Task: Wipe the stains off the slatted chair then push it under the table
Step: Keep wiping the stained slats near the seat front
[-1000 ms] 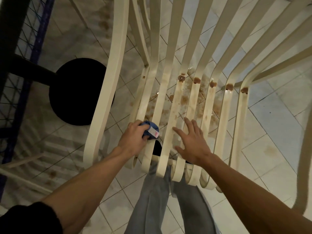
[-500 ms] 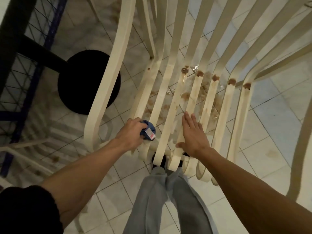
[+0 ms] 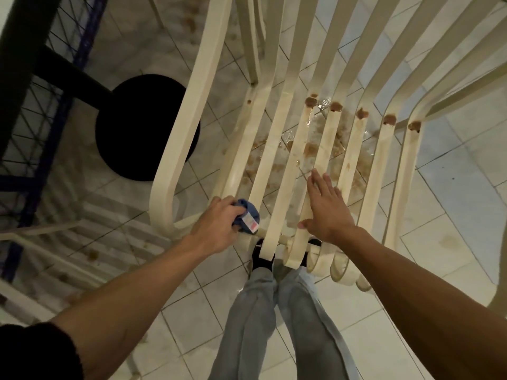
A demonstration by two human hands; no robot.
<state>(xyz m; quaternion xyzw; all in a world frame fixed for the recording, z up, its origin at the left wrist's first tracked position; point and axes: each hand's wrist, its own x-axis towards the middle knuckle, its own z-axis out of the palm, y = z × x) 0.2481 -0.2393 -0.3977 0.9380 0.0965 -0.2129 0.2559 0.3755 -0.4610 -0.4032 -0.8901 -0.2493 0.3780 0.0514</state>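
Gripping blue cloth [image 3: 248,216], left hand [image 3: 219,224] at slatted chair [image 3: 277,149] edge; right hand [image 3: 326,208] flat, seemingly touching slats.

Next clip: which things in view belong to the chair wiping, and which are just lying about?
In the job: slatted chair; brown stains on its slats; blue cloth gripped by the left hand; right hand flat on the slats.
Just there: black round disc on the floor; blue wire-mesh frame; tiled floor.

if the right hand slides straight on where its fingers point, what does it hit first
Likely the brown smear on the cream slatted chair, just ahead of the right hand, though depth is unclear.
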